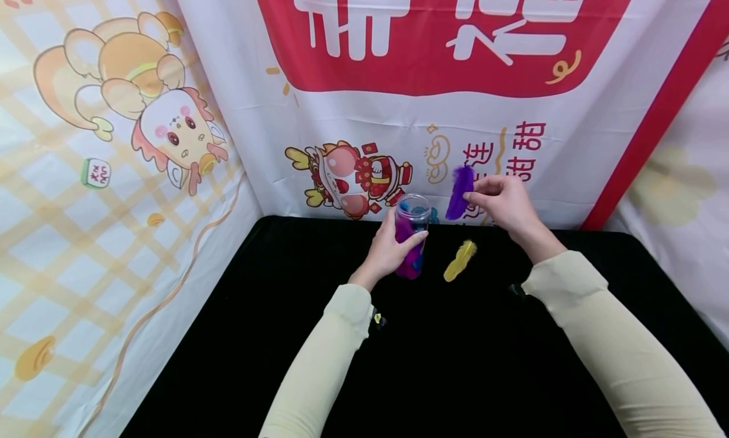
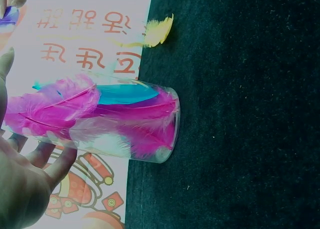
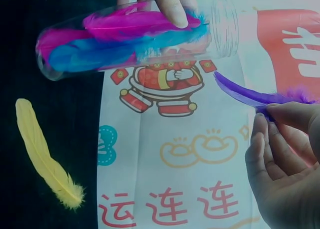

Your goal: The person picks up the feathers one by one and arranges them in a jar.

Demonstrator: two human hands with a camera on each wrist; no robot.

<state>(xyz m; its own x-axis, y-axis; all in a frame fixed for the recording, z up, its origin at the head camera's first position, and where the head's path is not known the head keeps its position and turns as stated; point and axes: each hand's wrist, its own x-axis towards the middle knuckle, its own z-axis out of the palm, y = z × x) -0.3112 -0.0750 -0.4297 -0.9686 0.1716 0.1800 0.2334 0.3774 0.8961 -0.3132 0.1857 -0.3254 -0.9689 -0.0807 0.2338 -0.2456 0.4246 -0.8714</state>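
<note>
My left hand [image 1: 391, 248] grips a clear jar [image 1: 414, 211] around its side, its mouth uncapped and facing up. Magenta and blue feathers [image 3: 135, 34] fill much of the jar. Between thumb and fingertips, my right hand [image 1: 507, 204] pinches a purple feather [image 1: 460, 192], held up to the right of the jar's mouth. A yellow feather [image 1: 460, 261] lies on the black table, just right of the jar; the right wrist view shows the same yellow feather [image 3: 45, 159] at full length.
The black tabletop [image 1: 433, 362] ends at a printed white backdrop [image 1: 239, 109] with red lettering and cartoon figures. A checked, printed cloth wall [image 1: 74, 235] stands along the left side.
</note>
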